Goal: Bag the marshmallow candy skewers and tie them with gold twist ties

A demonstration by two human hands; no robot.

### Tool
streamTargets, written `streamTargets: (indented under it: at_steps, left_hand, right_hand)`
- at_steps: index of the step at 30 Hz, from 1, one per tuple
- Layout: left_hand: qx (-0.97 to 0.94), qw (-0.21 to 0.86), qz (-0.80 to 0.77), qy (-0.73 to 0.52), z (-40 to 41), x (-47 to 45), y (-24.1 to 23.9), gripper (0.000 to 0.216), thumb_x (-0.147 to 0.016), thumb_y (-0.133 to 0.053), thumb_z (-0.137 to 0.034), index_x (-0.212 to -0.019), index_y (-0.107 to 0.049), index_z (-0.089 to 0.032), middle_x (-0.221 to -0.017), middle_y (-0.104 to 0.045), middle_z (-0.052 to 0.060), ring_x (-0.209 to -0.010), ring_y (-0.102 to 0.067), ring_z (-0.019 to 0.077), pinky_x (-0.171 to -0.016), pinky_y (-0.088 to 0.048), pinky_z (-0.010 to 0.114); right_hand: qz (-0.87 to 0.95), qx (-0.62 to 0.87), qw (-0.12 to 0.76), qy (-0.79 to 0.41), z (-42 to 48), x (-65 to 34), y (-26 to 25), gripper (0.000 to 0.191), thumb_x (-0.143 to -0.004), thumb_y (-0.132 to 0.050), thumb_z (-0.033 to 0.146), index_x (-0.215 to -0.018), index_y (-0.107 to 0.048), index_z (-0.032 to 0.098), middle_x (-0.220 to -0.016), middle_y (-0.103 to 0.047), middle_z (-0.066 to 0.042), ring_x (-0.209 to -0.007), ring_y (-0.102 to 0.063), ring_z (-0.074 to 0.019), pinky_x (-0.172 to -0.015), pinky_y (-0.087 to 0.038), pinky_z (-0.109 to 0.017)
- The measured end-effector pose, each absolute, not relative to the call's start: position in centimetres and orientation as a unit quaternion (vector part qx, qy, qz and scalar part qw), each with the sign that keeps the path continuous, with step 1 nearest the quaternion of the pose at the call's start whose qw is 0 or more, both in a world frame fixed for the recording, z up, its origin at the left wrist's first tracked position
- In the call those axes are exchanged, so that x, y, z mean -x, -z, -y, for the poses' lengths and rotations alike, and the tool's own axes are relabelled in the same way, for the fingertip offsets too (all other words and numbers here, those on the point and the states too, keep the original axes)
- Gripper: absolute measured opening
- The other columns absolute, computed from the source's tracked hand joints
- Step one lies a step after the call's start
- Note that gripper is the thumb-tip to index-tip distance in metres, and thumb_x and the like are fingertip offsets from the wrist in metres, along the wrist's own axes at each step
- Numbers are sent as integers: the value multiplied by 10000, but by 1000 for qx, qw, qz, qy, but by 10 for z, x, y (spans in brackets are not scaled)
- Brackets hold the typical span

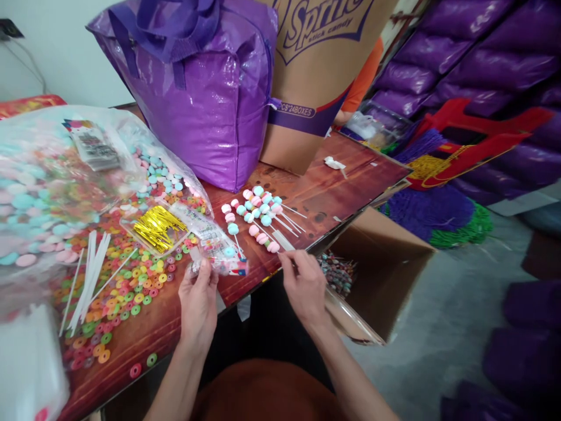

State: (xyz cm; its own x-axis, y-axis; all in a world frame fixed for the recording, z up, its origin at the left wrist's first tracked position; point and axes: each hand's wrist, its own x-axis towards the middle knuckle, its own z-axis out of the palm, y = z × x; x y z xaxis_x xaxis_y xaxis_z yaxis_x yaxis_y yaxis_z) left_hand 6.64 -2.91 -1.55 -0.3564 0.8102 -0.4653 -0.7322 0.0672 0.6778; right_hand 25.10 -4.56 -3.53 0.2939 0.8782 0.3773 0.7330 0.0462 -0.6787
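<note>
My left hand [199,301] is closed on a small clear printed wrapper bag [219,257] at the table's front edge, and a candy stick with a blue piece lies inside it. My right hand [304,286] pinches the white stick end of a candy skewer [284,241] just right of the bag. Several finished skewers of pink and blue candy [258,213] lie in a row on the brown table [333,187] beyond my hands.
A large clear bag of pastel candies [48,175], loose ring candies [127,286], white sticks [90,275] and gold twist ties [158,227] cover the left. A purple bag [205,99] and a cardboard carton [315,70] stand behind. An open box [377,275] holds wrapped candy below the table edge.
</note>
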Motion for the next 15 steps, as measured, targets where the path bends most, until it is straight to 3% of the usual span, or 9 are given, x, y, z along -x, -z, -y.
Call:
streamTargets:
  at_steps: [4,10,15]
  left_hand:
    - [12,574,-483,-661,21,-56,18,204,-678,-864,-153,-759,-677,-162,-717,-707,-33,-629,-642,74,-633,-534,205]
    - [45,564,-497,-658,15,-58,12,104,-869,-672,-78,-802,-663,-157,-741,-721,-11,-648,-666,83,-613,-532,215]
    - [44,551,-494,-671,12,-55,10,137,-864,-685,-86,-757,-633,-154,-704,-707,-18,-626,-658,85,-619,-530,224]
  right_hand:
    - [650,692,305,71,44,-277,53,174,-980,-552,308,-928,-663,183,-873,-676,-82,-792,-567,-225,-761,-389,-340]
    - [656,666,353,25,48,-272,61,245,-1023,-433,207,-852,-607,203,-808,-639,-51,-753,-588,-195,-737,-415,-310]
    - [638,699,324,-4,53,-264,64,182,-1006,-484,322,-926,-596,202,-889,-617,-66,-758,-595,-207,-656,-409,-300]
